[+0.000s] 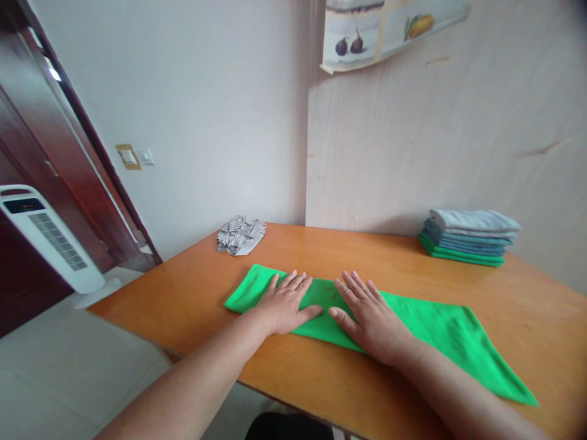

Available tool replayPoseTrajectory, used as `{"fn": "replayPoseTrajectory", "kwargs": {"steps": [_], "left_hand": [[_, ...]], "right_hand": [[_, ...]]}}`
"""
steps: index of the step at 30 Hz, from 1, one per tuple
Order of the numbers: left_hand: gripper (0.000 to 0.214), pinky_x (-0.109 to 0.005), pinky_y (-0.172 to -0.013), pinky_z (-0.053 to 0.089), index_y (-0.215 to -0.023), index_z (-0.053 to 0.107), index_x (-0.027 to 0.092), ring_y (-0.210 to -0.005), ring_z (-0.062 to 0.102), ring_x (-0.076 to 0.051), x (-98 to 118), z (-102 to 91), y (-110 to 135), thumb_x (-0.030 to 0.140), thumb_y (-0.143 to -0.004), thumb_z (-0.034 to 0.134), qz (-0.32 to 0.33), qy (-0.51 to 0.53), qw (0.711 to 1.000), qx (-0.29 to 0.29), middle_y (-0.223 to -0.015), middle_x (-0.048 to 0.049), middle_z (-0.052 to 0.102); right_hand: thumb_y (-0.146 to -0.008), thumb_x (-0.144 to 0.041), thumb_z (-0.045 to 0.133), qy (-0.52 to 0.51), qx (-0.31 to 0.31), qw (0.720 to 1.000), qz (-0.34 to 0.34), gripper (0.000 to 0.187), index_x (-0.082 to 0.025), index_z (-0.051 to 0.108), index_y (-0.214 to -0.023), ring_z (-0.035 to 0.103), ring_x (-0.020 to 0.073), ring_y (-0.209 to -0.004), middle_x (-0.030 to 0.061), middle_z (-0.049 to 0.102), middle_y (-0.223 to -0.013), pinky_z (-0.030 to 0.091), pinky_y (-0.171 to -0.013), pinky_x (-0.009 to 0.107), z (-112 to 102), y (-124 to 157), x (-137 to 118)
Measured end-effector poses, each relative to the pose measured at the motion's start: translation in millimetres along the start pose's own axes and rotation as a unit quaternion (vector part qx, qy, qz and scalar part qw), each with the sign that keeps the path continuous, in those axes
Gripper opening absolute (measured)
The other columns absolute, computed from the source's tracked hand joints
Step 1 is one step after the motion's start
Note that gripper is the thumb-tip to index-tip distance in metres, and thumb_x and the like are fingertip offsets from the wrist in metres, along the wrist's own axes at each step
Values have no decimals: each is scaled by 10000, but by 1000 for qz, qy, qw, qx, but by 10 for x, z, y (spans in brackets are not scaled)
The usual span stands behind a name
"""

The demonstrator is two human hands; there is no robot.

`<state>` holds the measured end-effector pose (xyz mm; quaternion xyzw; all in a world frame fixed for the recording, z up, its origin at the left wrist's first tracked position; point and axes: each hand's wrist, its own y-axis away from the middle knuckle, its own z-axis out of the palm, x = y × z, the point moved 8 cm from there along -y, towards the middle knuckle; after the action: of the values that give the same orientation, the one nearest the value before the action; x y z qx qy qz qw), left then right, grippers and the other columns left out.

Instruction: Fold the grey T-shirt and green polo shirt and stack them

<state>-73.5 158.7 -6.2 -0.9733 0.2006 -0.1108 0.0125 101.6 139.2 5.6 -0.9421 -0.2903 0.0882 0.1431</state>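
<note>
A bright green cloth point(440, 333) lies folded into a long strip across the orange wooden table point(183, 299). My left hand point(284, 302) rests flat on the strip's left part, fingers stretched out and slightly apart. My right hand point(371, 318) lies flat on the cloth just to the right of it, fingers also extended. The two thumbs nearly meet. Neither hand holds anything; both press palm-down on the cloth.
A crumpled striped grey-and-white cloth point(241, 233) sits at the table's far left edge. A stack of folded cloths point(468, 237) in grey, blue and green stands at the back right by the wall. A white fan heater point(50, 241) stands on the floor to the left.
</note>
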Motion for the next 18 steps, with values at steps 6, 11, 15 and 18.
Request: {"fn": "replayPoseTrajectory", "kwargs": {"steps": [6, 11, 15, 18], "left_hand": [[800, -561, -1192, -17, -1572, 204, 307, -1521, 102, -299, -29, 24, -6, 740, -904, 287, 5, -2, 1000, 1, -1645, -46, 182], [797, -553, -1195, 15, -1570, 203, 310, -1520, 110, -299, -30, 27, -11, 739, -903, 287, 4, 1, 1000, -10, -1645, -46, 184], [801, -477, -1208, 90, -1560, 253, 253, -1519, 138, -269, -144, -59, 7, 734, -918, 237, -6, 1, 1000, -4, -1641, -79, 199], [808, -439, -1206, 129, -1537, 308, 189, -1513, 168, -260, -373, -173, 59, 716, -935, 200, -40, -26, 998, 32, -1624, -121, 247]], "right_hand": [[-979, -648, 282, -22, -75, 996, -34, 707, -232, 325, -1548, 167, 322, -1493, 98, 254, -1608, 164, -1195, 573, 139, 3, -167], [-970, -673, 273, -22, -71, 997, -33, 721, -241, 330, -1544, 184, 316, -1491, 85, 251, -1607, 163, -1195, 571, 198, 9, -132], [-967, -683, 264, -20, -61, 997, -37, 725, -246, 338, -1541, 186, 313, -1490, 71, 266, -1601, 160, -1199, 566, 229, 11, -117], [-965, -683, 270, -22, -53, 998, -37, 724, -246, 345, -1537, 193, 313, -1488, 70, 264, -1601, 163, -1199, 566, 242, 17, -112]]}}
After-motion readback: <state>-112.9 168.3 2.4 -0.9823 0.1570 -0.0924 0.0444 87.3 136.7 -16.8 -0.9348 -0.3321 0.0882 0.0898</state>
